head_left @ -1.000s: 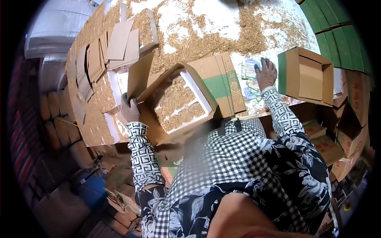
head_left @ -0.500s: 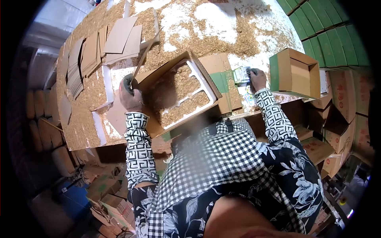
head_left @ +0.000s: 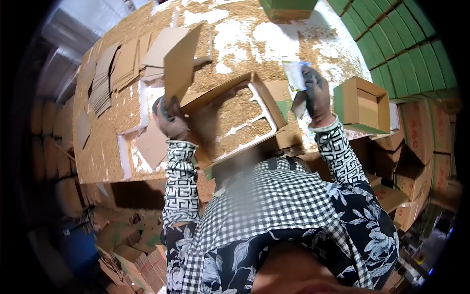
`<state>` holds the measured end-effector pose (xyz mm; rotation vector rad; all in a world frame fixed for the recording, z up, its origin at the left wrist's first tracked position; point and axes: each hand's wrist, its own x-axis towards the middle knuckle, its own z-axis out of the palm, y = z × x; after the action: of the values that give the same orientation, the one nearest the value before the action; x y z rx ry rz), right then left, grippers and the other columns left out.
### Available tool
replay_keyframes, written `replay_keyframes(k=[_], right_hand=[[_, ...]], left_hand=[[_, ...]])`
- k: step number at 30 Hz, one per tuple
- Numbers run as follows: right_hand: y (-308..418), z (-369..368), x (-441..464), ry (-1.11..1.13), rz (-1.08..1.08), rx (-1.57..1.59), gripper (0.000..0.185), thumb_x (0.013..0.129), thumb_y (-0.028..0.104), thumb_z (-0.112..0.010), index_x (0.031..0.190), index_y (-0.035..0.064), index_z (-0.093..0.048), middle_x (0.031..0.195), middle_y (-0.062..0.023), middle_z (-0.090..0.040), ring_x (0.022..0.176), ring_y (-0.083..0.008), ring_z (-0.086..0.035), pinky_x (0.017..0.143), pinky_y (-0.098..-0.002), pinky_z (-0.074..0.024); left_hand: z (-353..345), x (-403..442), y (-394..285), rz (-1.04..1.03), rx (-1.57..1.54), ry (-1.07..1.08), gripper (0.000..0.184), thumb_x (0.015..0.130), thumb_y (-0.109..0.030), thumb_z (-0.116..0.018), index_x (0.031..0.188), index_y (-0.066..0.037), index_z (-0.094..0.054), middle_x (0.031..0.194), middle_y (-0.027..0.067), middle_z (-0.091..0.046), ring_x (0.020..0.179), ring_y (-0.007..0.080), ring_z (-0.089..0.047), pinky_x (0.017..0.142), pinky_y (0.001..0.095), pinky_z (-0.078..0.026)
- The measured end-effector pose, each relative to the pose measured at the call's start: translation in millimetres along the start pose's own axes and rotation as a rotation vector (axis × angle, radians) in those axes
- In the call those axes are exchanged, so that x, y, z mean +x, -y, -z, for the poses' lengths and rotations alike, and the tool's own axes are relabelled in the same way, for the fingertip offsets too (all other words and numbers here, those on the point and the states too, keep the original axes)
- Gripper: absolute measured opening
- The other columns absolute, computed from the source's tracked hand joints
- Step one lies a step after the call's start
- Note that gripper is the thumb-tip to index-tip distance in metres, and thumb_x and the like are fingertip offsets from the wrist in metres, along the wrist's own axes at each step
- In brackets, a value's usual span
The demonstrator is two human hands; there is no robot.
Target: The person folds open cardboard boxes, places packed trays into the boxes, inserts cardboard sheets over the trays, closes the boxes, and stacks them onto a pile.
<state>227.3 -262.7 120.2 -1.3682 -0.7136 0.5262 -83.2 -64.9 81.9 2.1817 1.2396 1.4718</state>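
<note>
My left hand (head_left: pixel 170 120), in a dark-palmed glove, is closed on the lower end of a brown cardboard sheet (head_left: pixel 181 68), which stands tilted up at the left side of an open cardboard box (head_left: pixel 268 100). Inside the box, a white foam frame (head_left: pixel 270 117) surrounds loose brown shavings (head_left: pixel 240 125). To the right of the box, my right hand (head_left: pixel 318 95), also gloved, grips a thin printed packet (head_left: pixel 295 73) with white, green and blue on it. Whether it is one packet or several, I cannot tell. Other printed pieces lie partly hidden below that hand.
Shavings cover much of the white table (head_left: pixel 274 36). Cardboard sheets (head_left: pixel 105 81) lie at the left. A green-and-brown open box (head_left: pixel 362 105) stands at the right edge, another green box (head_left: pixel 289 7) at the far side. Green boxes (head_left: pixel 409 59) are stacked behind on the right.
My right hand has lifted the printed packet off the table. In my left hand the cardboard sheet has turned, its broad face now showing. A green box has come into view at the far side.
</note>
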Motion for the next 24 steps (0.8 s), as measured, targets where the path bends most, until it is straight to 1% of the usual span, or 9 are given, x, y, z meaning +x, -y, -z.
replay_keyframes(k=[4, 5, 8, 11, 13, 15, 17, 20, 24], right_hand=[[-4, -80, -10, 0.255, 0.074, -0.264, 0.023, 0.091, 0.02, -0.053, 0.088, 0.0027, -0.067, 0.071, -0.0107, -0.063, 0.068, -0.0194, -0.06, 0.062, -0.0325, -0.0459], [0, -90, -5, 0.439, 0.296, -0.72, 0.029, 0.09, 0.029, -0.056, 0.081, 0.0044, -0.066, 0.07, -0.0092, -0.062, 0.068, -0.0187, -0.062, 0.061, -0.0344, -0.0473], [-40, -126, 0, 0.883, 0.34, -1.608, 0.06, 0.076, 0.067, -0.058, 0.087, 0.0084, -0.065, 0.069, -0.0067, -0.064, 0.058, -0.0196, -0.061, 0.055, -0.034, -0.048], [13, -113, -6, 0.764, 0.163, -1.532, 0.059, 0.081, 0.066, -0.055, 0.101, 0.0109, -0.065, 0.067, -0.0057, -0.064, 0.057, -0.0189, -0.062, 0.054, -0.0335, -0.0482], [19, -63, -1, 0.287, 0.276, -1.235, 0.059, 0.086, 0.061, -0.054, 0.115, 0.0096, -0.06, 0.067, -0.0055, -0.064, 0.058, -0.0181, -0.063, 0.057, -0.0339, -0.0495], [23, -8, 17, 0.006, -0.001, -1.179, 0.05, 0.089, 0.044, -0.057, 0.125, 0.0105, -0.054, 0.078, -0.0106, -0.067, 0.069, -0.0258, -0.066, 0.072, -0.0405, -0.052], [-81, 71, 40, -0.244, -0.007, -1.089, 0.061, 0.088, 0.048, -0.057, 0.133, 0.0081, -0.047, 0.1, -0.0169, -0.067, 0.091, -0.029, -0.065, 0.081, -0.0424, -0.0502], [-106, 81, 16, -0.003, -0.098, -1.307, 0.063, 0.087, 0.043, -0.061, 0.132, 0.0022, -0.045, 0.128, -0.0186, -0.054, 0.115, -0.0326, -0.053, 0.095, -0.0429, -0.0453], [-21, -15, -6, 0.187, 0.304, -0.623, 0.049, 0.079, 0.029, -0.069, 0.119, 0.004, -0.057, 0.114, -0.0173, -0.06, 0.105, -0.034, -0.058, 0.092, -0.0393, -0.0456]], left_hand=[[5, 7, -11, 0.011, -0.101, -0.061, 0.029, 0.083, -0.01, -0.064, 0.11, 0.0, -0.06, 0.105, 0.0156, -0.059, 0.1, 0.0312, -0.056, 0.09, 0.0375, -0.043], [7, 8, -11, 0.024, -0.139, -0.075, 0.031, 0.08, -0.007, -0.065, 0.11, 0.0, -0.06, 0.104, 0.0153, -0.06, 0.101, 0.0332, -0.055, 0.09, 0.0394, -0.043], [27, 3, -12, -0.02, 0.014, -0.03, 0.03, 0.082, -0.007, -0.064, 0.11, 0.0, -0.06, 0.108, 0.0179, -0.059, 0.101, 0.0342, -0.055, 0.091, 0.0395, -0.043], [47, -10, -29, -0.218, 0.1, -0.121, 0.027, 0.084, -0.009, -0.062, 0.11, 0.001, -0.06, 0.107, 0.0196, -0.06, 0.099, 0.0371, -0.056, 0.086, 0.0403, -0.045], [63, -15, -53, -0.319, 0.006, -0.018, 0.032, 0.079, -0.006, -0.067, 0.109, 0.0, -0.06, 0.106, 0.0188, -0.059, 0.095, 0.0365, -0.057, 0.083, 0.0399, -0.047], [72, -44, -64, -0.311, 0.156, 0.263, 0.031, 0.078, -0.009, -0.067, 0.108, -0.006, -0.062, 0.104, 0.0164, -0.058, 0.092, 0.0339, -0.058, 0.079, 0.04, -0.048], [56, -69, -76, -0.451, 0.367, 0.642, 0.027, 0.079, -0.016, -0.066, 0.106, -0.014, -0.064, 0.103, 0.0145, -0.057, 0.089, 0.0322, -0.058, 0.073, 0.0411, -0.05], [35, -73, -93, -0.098, 0.29, 1.01, 0.028, 0.083, -0.026, -0.064, 0.109, -0.016, -0.062, 0.103, 0.0128, -0.059, 0.092, 0.0321, -0.061, 0.077, 0.0419, -0.05], [8, -68, -71, 0.041, 0.277, 1.509, 0.051, 0.079, -0.037, -0.068, 0.121, -0.012, -0.053, 0.11, 0.017, -0.058, 0.1, 0.0346, -0.059, 0.088, 0.0397, -0.047]])
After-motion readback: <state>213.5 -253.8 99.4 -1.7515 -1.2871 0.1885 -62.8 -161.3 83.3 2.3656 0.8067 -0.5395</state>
